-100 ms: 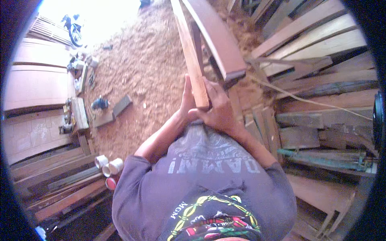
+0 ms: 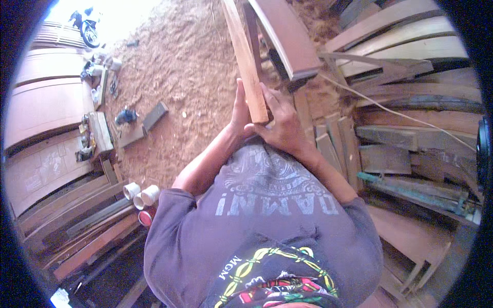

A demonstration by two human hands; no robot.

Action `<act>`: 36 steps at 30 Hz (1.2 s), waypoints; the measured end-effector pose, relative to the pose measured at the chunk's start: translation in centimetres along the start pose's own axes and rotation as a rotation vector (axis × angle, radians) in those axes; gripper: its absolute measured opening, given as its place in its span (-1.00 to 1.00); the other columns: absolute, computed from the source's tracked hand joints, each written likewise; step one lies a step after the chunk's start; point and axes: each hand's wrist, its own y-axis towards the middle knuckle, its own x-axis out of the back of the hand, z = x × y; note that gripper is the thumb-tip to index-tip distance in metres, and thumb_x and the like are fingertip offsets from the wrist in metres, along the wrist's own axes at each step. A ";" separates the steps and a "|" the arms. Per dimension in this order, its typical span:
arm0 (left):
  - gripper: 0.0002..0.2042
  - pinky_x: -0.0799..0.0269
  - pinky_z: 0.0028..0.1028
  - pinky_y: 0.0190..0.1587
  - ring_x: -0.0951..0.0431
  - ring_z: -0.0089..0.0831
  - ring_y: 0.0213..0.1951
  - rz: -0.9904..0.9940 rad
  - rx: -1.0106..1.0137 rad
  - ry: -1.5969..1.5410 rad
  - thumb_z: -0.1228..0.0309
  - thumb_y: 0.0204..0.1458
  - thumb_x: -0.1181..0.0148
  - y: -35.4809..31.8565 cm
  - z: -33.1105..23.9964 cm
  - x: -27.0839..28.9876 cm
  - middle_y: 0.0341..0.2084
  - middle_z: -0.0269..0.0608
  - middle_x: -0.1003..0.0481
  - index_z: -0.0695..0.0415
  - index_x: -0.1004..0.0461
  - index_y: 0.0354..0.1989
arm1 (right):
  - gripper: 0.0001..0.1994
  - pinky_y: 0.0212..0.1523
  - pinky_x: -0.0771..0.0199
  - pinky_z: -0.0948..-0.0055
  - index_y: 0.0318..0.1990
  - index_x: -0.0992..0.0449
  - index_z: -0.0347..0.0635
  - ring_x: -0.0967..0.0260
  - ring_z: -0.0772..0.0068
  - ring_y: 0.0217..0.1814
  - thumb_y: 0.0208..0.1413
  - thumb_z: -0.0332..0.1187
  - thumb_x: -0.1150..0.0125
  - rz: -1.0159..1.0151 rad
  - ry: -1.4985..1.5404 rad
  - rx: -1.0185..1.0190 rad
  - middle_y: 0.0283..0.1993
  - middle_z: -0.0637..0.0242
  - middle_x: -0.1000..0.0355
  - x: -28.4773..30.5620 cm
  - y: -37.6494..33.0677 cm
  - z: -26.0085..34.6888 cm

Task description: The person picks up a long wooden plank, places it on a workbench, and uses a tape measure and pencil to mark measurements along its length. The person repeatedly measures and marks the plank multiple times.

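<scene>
We are gripping the near end of a long wooden plank (image 2: 248, 66) with both hands, the left hand (image 2: 240, 110) pressing its left edge and the right hand (image 2: 280, 126) clamping around its right side, above the sawdust-covered floor (image 2: 185, 66).

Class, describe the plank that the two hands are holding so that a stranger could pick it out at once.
Start at the sawdust-covered floor. Over it a long, narrow wooden plank runs down from the top edge. Unlike the boards stacked around, its near end sits between the left hand and right hand.
</scene>
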 end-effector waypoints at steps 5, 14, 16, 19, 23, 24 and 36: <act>-0.01 -0.60 -0.09 0.14 -0.61 -0.16 0.06 -0.437 -0.029 0.451 -0.59 0.10 0.11 -0.7 0.9 -1.8 0.06 -0.05 -0.53 0.13 -0.37 0.32 | 0.02 0.41 -0.36 -0.01 0.47 -0.23 -0.36 -0.35 -0.26 0.38 -0.12 -0.10 -0.66 0.050 0.044 -0.037 0.34 -0.17 -0.39 -0.4 -0.1 -1.1; -0.18 -0.61 -0.08 0.17 -0.63 -0.12 0.06 -0.541 0.089 0.360 -0.37 0.24 -0.04 -0.7 1.3 -1.0 0.06 -0.02 -0.56 0.15 -0.32 0.36 | -0.04 0.36 -0.42 0.09 0.43 -0.29 -0.34 -0.41 -0.17 0.36 -0.09 -0.16 -0.70 0.089 0.060 -0.321 0.31 -0.14 -0.42 0.3 -1.7 -1.7; -0.20 -0.51 0.00 0.28 -0.57 -0.06 0.19 -0.536 0.115 0.421 -0.33 0.24 -0.08 -0.2 0.9 -1.0 0.17 0.00 -0.53 0.13 -0.31 0.39 | -0.06 0.36 -0.42 0.12 0.43 -0.29 -0.34 -0.43 -0.12 0.36 -0.09 -0.19 -0.69 0.099 0.168 -0.343 0.30 -0.13 -0.45 0.9 -1.0 -1.9; -0.22 -0.49 0.00 0.30 -0.56 -0.07 0.21 -0.581 0.128 0.455 -0.27 0.26 -0.12 -0.1 1.2 -0.3 0.20 0.00 -0.51 0.15 -0.29 0.40 | -0.11 0.34 -0.44 0.16 0.42 -0.31 -0.34 -0.46 -0.02 0.34 -0.03 -0.21 -0.65 0.088 0.238 -0.402 0.27 -0.12 -0.48 1.5 -1.1 -2.5; -0.24 -0.49 0.00 0.30 -0.56 -0.09 0.20 -0.581 0.198 0.440 -0.22 0.28 -0.14 0.1 1.8 0.4 0.24 0.00 -0.49 0.16 -0.28 0.41 | -0.23 0.28 -0.49 0.21 0.38 -0.35 -0.37 -0.52 0.11 0.25 0.08 -0.22 -0.56 0.050 0.471 -0.544 0.18 -0.08 -0.55 2.1 -1.9 -4.4; -0.24 -0.51 -0.02 0.28 -0.56 -0.08 0.20 -0.612 0.171 0.548 -0.22 0.29 -0.13 0.5 2.1 0.7 0.27 0.02 -0.46 0.18 -0.26 0.41 | -0.35 0.21 -0.54 0.25 0.30 -0.42 -0.42 -0.57 0.17 0.15 0.16 -0.21 -0.48 -0.002 0.388 -0.576 0.13 -0.03 -0.59 1.8 -2.3 -5.1; -0.28 -0.56 -0.19 0.20 -0.52 -0.26 0.25 -0.502 0.227 0.806 -0.17 0.35 -0.09 6.6 6.9 -0.8 0.28 -0.10 -0.45 0.15 -0.23 0.45 | -0.61 0.15 -0.55 0.33 0.12 -0.59 -0.38 -0.57 0.32 0.05 0.22 -0.32 -0.38 -0.110 0.580 -0.814 0.05 0.14 -0.63 5.8 -4.3 -14.2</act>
